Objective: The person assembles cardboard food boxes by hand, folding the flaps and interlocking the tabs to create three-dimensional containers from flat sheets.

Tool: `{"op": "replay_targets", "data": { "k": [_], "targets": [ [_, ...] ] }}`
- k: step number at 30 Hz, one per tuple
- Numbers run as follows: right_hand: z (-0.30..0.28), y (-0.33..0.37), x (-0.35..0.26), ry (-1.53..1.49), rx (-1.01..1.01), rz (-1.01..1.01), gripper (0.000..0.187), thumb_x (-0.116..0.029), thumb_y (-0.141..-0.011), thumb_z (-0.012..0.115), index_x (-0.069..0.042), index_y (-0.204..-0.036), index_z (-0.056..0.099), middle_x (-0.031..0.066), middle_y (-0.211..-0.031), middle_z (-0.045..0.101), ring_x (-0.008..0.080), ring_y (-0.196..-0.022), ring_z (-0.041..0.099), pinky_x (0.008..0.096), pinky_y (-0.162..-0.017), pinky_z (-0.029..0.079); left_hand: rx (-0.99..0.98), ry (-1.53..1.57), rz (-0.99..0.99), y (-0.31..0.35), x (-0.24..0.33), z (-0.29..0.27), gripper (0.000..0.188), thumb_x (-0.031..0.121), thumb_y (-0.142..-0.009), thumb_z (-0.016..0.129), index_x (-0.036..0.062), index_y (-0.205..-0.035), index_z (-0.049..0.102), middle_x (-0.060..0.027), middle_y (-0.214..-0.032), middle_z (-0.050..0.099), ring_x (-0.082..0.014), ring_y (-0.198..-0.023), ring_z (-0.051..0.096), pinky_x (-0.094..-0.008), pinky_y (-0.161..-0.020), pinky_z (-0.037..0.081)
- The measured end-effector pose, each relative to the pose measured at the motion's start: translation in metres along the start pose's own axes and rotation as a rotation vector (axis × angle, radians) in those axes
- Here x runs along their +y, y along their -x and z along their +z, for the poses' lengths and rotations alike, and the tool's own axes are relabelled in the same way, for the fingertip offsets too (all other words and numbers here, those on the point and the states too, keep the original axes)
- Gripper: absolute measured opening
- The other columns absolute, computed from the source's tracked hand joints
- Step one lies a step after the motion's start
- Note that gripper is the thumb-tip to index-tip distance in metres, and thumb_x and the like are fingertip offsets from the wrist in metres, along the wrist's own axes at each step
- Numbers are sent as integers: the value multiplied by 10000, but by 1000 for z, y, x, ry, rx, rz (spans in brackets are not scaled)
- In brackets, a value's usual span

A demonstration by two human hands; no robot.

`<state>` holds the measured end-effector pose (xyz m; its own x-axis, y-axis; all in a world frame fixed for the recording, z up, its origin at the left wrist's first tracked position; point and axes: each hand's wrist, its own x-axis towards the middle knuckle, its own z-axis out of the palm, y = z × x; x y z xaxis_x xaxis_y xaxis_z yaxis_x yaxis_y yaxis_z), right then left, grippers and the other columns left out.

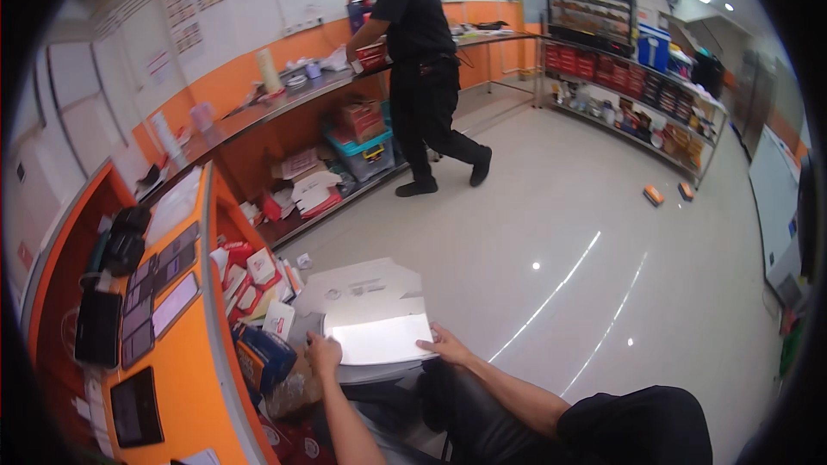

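A flat, unfolded cardboard box blank [362, 288], greyish with a bright white panel [383, 340] at its near side, lies over my lap. My right hand [444, 344] pinches the right edge of the white panel, thumb on top. Beside the panel's left edge, my left hand [323, 355] is closed with its fingers curled. A small dark bit shows at its fingertips, too small to name.
To my left stands an orange counter [189, 362] with several phones and tablets [138, 409]. Its shelf holds boxes and papers [258, 271]. A person in black [419, 60] works at a steel table [319, 82]. Orange-and-black objects [654, 195] lie on the floor.
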<state>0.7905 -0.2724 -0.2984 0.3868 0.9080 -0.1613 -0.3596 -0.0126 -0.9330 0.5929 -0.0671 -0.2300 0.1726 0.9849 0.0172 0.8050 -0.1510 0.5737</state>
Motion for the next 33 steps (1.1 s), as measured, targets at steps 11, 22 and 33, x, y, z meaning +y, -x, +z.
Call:
{"op": "replay_targets", "data": {
  "k": [11, 22, 33],
  "targets": [
    [-22, 5, -26, -197, 57, 98, 471, -8, -838, 693, 98, -1251, 493, 180, -1150, 603, 257, -1043, 619, 388, -936, 497, -142, 497, -204, 1, 22, -8, 648, 537, -917, 522, 5, -1287, 513, -263, -1272, 572, -398, -1213, 533, -441, -1022, 397],
    [-127, 93, -69, -401, 170, -26, 525, -35, -873, 618, 31, -1353, 415, 149, -1245, 555, 276, -1156, 559, 413, -1021, 447, -50, -185, -243, 8, 21, 28, 423, 212, -837, 599, 214, -1260, 575, -147, -1281, 556, -352, -1285, 408, -511, -1065, 273],
    [-116, 120, -101, -436, 150, -88, 471, 36, -845, 623, 20, -1291, 472, 126, -1138, 630, 225, -1000, 646, 345, -851, 540, 161, 484, 179, 86, 71, -43, 631, 451, -824, 721, 62, -1282, 529, -156, -1265, 510, -294, -1212, 428, -443, -1008, 360]
  ]
}}
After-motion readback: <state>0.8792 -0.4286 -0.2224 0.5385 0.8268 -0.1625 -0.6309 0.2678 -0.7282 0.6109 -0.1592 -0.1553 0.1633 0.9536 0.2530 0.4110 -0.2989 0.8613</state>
